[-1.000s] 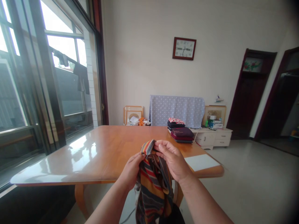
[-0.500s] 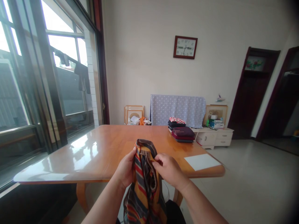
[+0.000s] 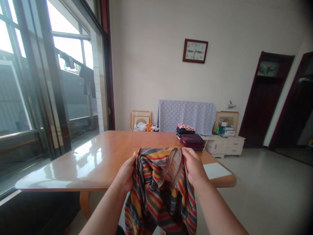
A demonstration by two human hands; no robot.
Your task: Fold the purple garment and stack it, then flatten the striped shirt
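Note:
A striped garment [image 3: 161, 199] in red, yellow and dark grey hangs between my two hands, in front of the table's near edge. It looks like a shirt, with a brownish neckband showing near the top right. My left hand [image 3: 127, 171] pinches its upper left corner. At the upper right, beside the neckband, my right hand [image 3: 194, 166] grips the cloth between thumb and fingers. The lower part of the garment drops out of the frame.
A wooden table [image 3: 117, 153] spreads out ahead. On its right side stand folded clothes [image 3: 192, 139] in a stack, with a white sheet [image 3: 217, 170] nearer the right corner. Behind are a white cabinet [image 3: 231, 147] and a dotted cloth [image 3: 187, 116].
My hands have moved apart, the right one outward and slightly up. The garment, bunched narrow before, is now spread wide between them, and part of the white sheet is covered.

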